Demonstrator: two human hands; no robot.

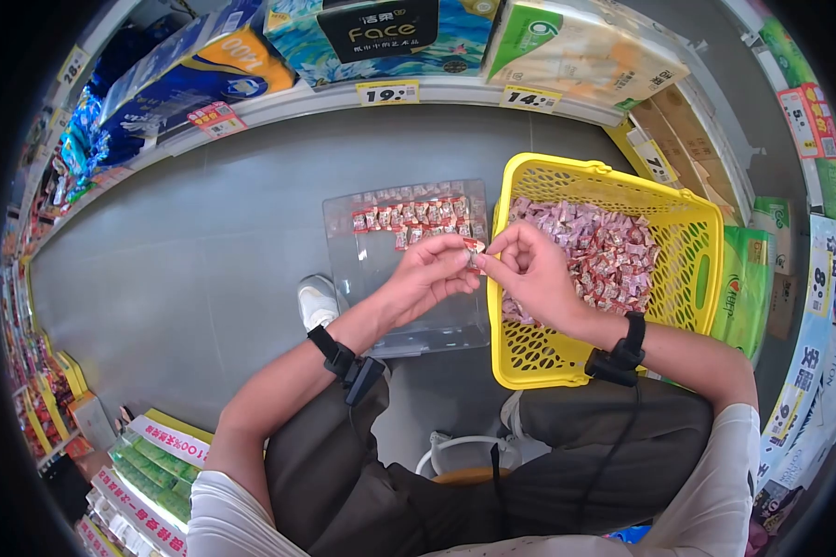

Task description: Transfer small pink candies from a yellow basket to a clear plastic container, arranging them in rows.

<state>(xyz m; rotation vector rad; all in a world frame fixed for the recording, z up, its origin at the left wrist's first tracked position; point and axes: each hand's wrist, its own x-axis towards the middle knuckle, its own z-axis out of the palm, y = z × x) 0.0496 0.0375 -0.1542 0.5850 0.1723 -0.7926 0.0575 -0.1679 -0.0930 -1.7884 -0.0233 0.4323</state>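
Observation:
Between the fingertips of both hands is a small wrapped candy [475, 247] in red and white. My left hand [434, 269] pinches it from the left, above the clear plastic tray [372, 288]. From the right, my right hand [531, 271] pinches its other side over the near-left rim of the yellow basket [613, 176]. Rows of similar wrapped candies [418, 215] lie along the far part of the tray. Many loose pink and red wrapped candies [613, 251] fill part of the basket, some of them hidden behind my right hand.
Shelves with tissue packs [381, 42] and price tags [387, 93] run along the far side. Green packs [743, 288] stand right of the basket. A white shoe [317, 303] is beside the tray on the grey floor [195, 241]. Boxed goods [158, 464] are at lower left.

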